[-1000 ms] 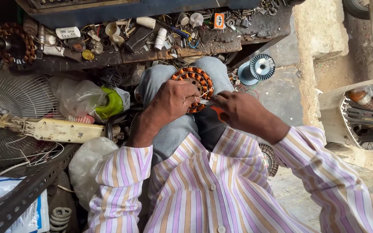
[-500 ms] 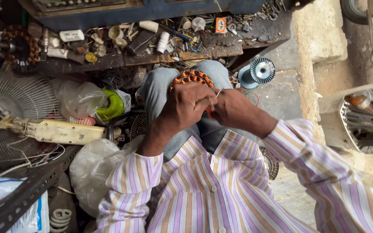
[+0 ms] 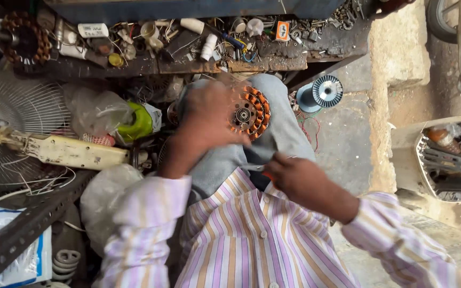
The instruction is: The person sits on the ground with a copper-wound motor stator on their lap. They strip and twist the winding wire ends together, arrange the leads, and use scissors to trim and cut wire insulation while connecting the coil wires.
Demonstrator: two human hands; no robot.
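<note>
One motor winding [image 3: 249,113], round with copper coils, sits on my knee, in front of the near edge of the bench [image 3: 198,66]. My left hand [image 3: 209,120] lies over its left side and holds it there, though the hand looks blurry and I cannot see every finger. My right hand [image 3: 294,178] is closed around a thin tool with a red grip [image 3: 265,169], near my shirt and a little apart from the winding.

I think the winding could roll off my knee, because my knee is round and only one hand keeps it there. The tool tip could also scratch the thin copper wire if I poke too hard. Loose red and green wires [image 3: 308,125] hang just beside my leg and could catch.

On the bench, near its left end, lies a small white tag-shaped label [image 3: 93,30] with dark print. Toward the right end of the bench stands a small orange packet [image 3: 281,31] with a white patch. Two white tubes [image 3: 201,37] lie near the middle.

Down at the lower left corner of the view a white and blue printed bag [image 3: 25,261] sits partly under a dark metal rail. A clear plastic bag [image 3: 94,112] with something green in it lies under the bench, just beside a wire fan guard [image 3: 22,106]. A spool of wire [image 3: 326,92] stands on the floor, right of my knee.
</note>
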